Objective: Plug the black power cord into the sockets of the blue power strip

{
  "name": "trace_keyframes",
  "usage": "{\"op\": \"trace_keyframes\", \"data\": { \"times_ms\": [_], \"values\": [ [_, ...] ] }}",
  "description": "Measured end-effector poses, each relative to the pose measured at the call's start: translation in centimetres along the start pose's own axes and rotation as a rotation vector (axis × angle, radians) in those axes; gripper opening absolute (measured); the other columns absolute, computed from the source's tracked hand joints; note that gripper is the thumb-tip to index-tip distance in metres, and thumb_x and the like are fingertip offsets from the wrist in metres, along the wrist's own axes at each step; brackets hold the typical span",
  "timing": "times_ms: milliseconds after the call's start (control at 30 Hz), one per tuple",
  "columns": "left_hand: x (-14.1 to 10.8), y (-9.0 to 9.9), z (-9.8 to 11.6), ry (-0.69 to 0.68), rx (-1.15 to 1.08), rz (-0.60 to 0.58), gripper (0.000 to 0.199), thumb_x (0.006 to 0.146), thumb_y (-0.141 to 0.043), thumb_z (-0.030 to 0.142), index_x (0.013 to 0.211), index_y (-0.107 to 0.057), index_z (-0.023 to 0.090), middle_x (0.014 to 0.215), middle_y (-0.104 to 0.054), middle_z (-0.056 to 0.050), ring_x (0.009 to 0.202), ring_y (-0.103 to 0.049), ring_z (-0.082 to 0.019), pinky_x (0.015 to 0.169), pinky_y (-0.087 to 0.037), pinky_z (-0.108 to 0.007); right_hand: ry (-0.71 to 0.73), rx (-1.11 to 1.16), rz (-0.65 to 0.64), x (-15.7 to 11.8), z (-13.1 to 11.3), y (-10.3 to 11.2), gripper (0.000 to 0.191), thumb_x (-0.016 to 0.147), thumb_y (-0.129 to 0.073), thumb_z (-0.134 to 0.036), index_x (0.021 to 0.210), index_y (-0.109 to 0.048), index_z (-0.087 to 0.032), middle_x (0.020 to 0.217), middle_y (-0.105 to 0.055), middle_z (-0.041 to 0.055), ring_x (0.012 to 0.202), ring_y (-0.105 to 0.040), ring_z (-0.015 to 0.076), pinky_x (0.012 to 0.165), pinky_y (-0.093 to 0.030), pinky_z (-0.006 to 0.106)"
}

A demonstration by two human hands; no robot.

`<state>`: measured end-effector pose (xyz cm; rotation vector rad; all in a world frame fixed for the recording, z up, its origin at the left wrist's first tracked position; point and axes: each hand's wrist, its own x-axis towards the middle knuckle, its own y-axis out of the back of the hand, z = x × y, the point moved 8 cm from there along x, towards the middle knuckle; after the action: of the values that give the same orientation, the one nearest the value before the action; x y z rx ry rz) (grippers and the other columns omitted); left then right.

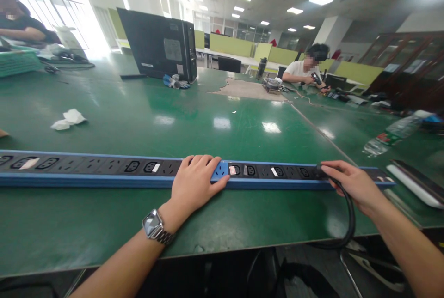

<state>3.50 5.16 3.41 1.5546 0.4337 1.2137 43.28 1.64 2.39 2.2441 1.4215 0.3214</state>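
Note:
A long blue-and-black power strip [114,180] lies across the green table, with rows of black sockets and one blue socket. My left hand [196,178], with a watch on its wrist, rests over the strip's middle. Its fingers reach the far edge and its thumb presses along the near side, beside the blue socket. Toward the strip's right end, my right hand [350,185] pinches a black plug [319,172] at the sockets. Whether the plug sits fully in a socket is hidden. From it a thick black cable [352,219] curves down past the table's front edge.
The green table [138,127] carries a black computer case [163,48], gloves [176,82], crumpled tissue [71,118] and a plastic bottle [395,134]. A dark flat device [416,182] lies right of the strip. Two people sit across the table, one beside a green basket [17,61].

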Motion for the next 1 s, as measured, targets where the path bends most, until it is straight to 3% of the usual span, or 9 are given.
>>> {"op": "trace_keyframes", "data": {
  "times_ms": [167, 400, 567, 633, 667, 800, 867, 933, 1000],
  "values": [
    [0.0, 0.0, 0.1, 0.004, -0.008, -0.003, 0.043, 0.091, -0.050, 0.051, 0.118, -0.061, 0.020, 0.112, -0.068, -0.010, 0.106, -0.060, -0.030, 0.095, -0.040, -0.047, 0.142, -0.244, -0.045, 0.6, -0.9, -0.2, 0.057, 0.066, -0.071, -0.061, 0.099, -0.069, -0.014, 0.049, -0.058, 0.0004, 0.044, -0.049, 0.0133, 0.043, -0.036, 0.026],
    [-0.1, 0.1, 0.1, 0.003, -0.012, -0.014, 0.043, 0.092, -0.049, 0.052, 0.119, -0.060, 0.020, 0.113, -0.068, -0.010, 0.107, -0.060, -0.029, 0.097, -0.040, -0.047, 0.186, -0.432, -0.050, 0.7, -1.3, -0.1, 0.043, 0.074, -0.062, -0.053, 0.097, -0.067, -0.017, 0.055, -0.063, 0.0007, 0.044, -0.055, 0.0160, 0.045, -0.041, 0.029],
    [-0.2, 0.4, -0.2, 0.052, -0.064, -0.009, 0.043, 0.090, -0.053, 0.050, 0.121, -0.059, 0.020, 0.114, -0.068, -0.010, 0.108, -0.059, -0.030, 0.098, -0.040, -0.048, 0.242, -0.465, 0.265, -1.1, -6.4, 1.2, 0.030, 0.074, -0.064, -0.047, 0.087, -0.070, -0.020, 0.055, -0.066, 0.0038, 0.051, -0.061, 0.0206, 0.049, -0.043, 0.031],
    [-0.1, 1.0, 0.5, 0.091, -0.147, 0.027, 0.047, 0.089, -0.056, 0.047, 0.127, -0.054, 0.020, 0.117, -0.066, -0.010, 0.110, -0.059, -0.030, 0.098, -0.041, -0.048, 0.297, -0.398, 0.284, -3.3, -9.8, -0.6, 0.034, 0.076, -0.063, -0.050, 0.095, -0.069, -0.022, 0.059, -0.068, 0.0037, 0.049, -0.060, 0.0193, 0.047, -0.043, 0.031],
    [0.0, 1.5, 1.2, 0.087, -0.204, 0.053, 0.051, 0.088, -0.058, 0.045, 0.132, -0.050, 0.019, 0.121, -0.064, -0.011, 0.112, -0.058, -0.029, 0.099, -0.042, -0.047, 0.328, -0.366, 0.190, -4.5, -11.5, -2.5, 0.036, 0.075, -0.065, -0.051, 0.098, -0.069, -0.024, 0.062, -0.069, 0.0033, 0.048, -0.060, 0.0189, 0.047, -0.043, 0.031],
    [0.1, 4.0, 4.4, -0.070, -0.400, 0.161, 0.054, 0.091, -0.057, 0.034, 0.141, -0.042, 0.025, 0.131, -0.058, -0.010, 0.117, -0.056, -0.025, 0.098, -0.045, -0.040, 0.440, -0.102, -0.469, -10.7, -17.2, -12.4, 0.048, 0.076, -0.069, -0.043, 0.120, -0.063, -0.025, 0.081, -0.074, 0.0036, 0.060, -0.067, 0.0195, 0.054, -0.051, 0.031],
    [-0.6, 5.7, 3.0, -0.043, -0.412, 0.259, 0.038, 0.094, -0.053, 0.033, 0.131, -0.053, 0.027, 0.124, -0.061, -0.008, 0.110, -0.059, -0.023, 0.094, -0.048, -0.037, 0.471, 0.051, -0.499, -12.0, -18.4, -13.7, 0.044, 0.079, -0.066, -0.043, 0.119, -0.061, -0.023, 0.086, -0.074, 0.0047, 0.069, -0.070, 0.0203, 0.060, -0.054, 0.031],
    [-2.1, 7.2, -0.8, 0.098, -0.366, 0.389, 0.031, 0.094, -0.053, 0.038, 0.121, -0.060, 0.026, 0.118, -0.061, -0.008, 0.105, -0.061, -0.022, 0.092, -0.050, -0.036, 0.478, 0.107, -0.326, -10.9, -17.3, -12.8, 0.036, 0.082, -0.062, -0.045, 0.109, -0.063, -0.021, 0.085, -0.074, 0.0057, 0.074, -0.070, 0.0210, 0.066, -0.055, 0.032],
    [-4.1, 8.0, -5.6, 0.294, -0.281, 0.454, 0.040, 0.092, -0.055, 0.043, 0.126, -0.056, 0.022, 0.111, -0.061, -0.009, 0.101, -0.061, -0.023, 0.092, -0.050, -0.038, 0.467, 0.010, -0.126, -8.6, -14.2, -11.6, 0.033, 0.084, -0.059, -0.047, 0.101, -0.064, -0.019, 0.084, -0.074, 0.0072, 0.079, -0.070, 0.0224, 0.072, -0.054, 0.035]
  ]
}}
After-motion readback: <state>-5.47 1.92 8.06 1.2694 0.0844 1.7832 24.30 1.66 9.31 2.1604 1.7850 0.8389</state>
